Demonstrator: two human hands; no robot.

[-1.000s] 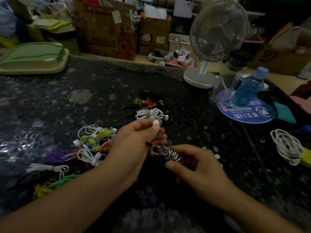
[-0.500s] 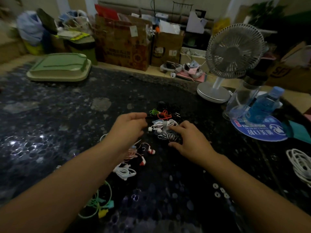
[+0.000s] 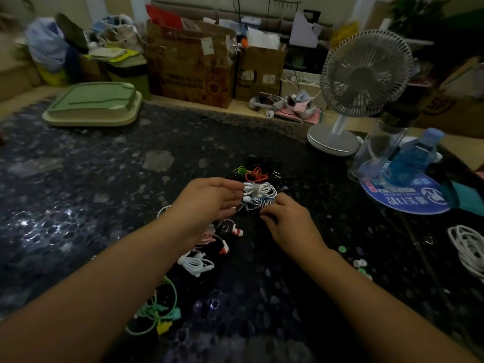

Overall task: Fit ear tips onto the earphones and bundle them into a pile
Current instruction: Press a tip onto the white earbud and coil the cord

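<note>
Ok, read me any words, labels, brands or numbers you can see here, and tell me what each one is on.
Nothing here can be quoted with confidence.
Round blue mat: white characters and a logo, seen upside down, too blurred to read.
Big brown cardboard box: dark printed lines, too blurred.
Smaller cardboard box: two white stickers, too small.
Cardboard box at far right: part of a dark logo, unreadable.
Blue bottle: label too blurred.
</note>
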